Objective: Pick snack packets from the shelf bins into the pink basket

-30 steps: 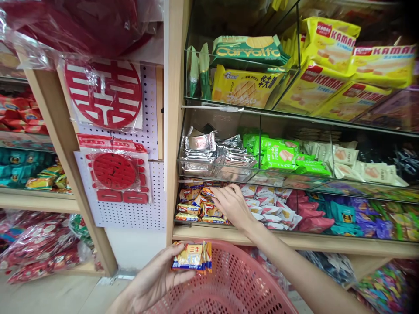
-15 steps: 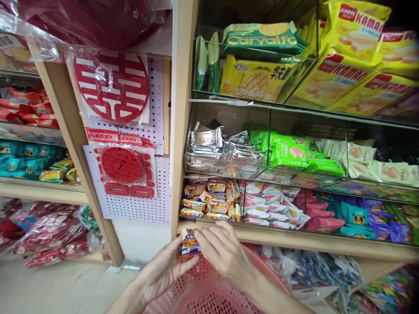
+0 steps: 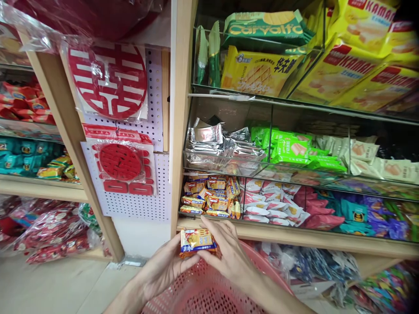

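Here both hands pinch one stack of small orange-and-yellow snack packs (image 3: pixel 197 241), held between them just above the near rim of the pink basket (image 3: pixel 209 283). The left hand (image 3: pixel 163 268) cups the stack from below and the left, thumb along its lower edge; the right hand (image 3: pixel 229 257) closes over its right end, fingers curled across the top. So each hand is shut on the packs, not spread.

To handle the stack well, I would judge that the grip should stay even on both ends: the wrappers look slick and the packs lie loosely on one another, so a squeeze from one side alone could fan them out or let one slip. Keeping them level and over the basket means anything that slides lands in it, not on the floor.

Just beyond the hands runs the wooden shelf edge (image 3: pixel 294 237). Behind it a clear bin (image 3: pixel 209 200) holds more packs of the same kind, with white-and-red sachets (image 3: pixel 271 203) beside it to the right. One tier up lie silver foil packs (image 3: pixel 222 146) and green wafers (image 3: pixel 291 150); above those, yellow biscuit boxes (image 3: pixel 255 72).

Left of the upright post, a white pegboard (image 3: pixel 153 131) carries red paper-cut decorations (image 3: pixel 108 80) in plastic sleeves. Farther left stand more stocked shelves, with bagged red goods (image 3: pixel 52 235) near the pale floor (image 3: pixel 49 288).
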A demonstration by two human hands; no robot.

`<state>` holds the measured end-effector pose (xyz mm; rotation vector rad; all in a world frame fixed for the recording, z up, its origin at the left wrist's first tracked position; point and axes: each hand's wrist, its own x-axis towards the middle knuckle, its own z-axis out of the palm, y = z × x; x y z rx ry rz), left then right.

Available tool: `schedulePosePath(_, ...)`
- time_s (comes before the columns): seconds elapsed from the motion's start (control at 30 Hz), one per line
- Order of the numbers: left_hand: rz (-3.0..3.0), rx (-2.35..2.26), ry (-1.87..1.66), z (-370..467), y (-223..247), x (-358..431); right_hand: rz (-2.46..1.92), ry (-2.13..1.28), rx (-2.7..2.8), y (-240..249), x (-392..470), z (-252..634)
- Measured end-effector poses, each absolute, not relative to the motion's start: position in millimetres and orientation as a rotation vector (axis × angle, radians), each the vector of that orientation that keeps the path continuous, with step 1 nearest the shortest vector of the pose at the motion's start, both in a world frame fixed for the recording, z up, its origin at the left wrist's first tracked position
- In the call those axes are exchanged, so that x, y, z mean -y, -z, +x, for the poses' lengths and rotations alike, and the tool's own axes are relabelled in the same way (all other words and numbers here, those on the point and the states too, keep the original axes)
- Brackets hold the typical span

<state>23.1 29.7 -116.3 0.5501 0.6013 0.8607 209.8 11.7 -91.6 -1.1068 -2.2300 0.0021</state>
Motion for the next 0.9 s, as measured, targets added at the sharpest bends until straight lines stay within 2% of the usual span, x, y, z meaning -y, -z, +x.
schedulePosePath(0.1, 0.581, -0.605, -0.844, 23.6, 115.3, -30.2, -1.126, -0.087, 2.215, 95.0, -13.0, 211.9)
schedulePosePath(0.4, 0.567, -0.528, -0.798, 25.0, 101.9, -24.9, -1.144, -0.003, 2.301, 88.1, -7.7, 209.2)
schedulePosePath(0.6, 0.744, -0.634, -0.738, 28.6, 110.4, -22.1, -1.24, -0.163, 2.448, 82.5, -1.6, 200.0)
schedulePosePath(0.9, 0.86, -0.696, -0.684, 32.0, 118.9, -18.2, -1.515, -0.168, 2.486, 109.4, 2.7, 192.3)
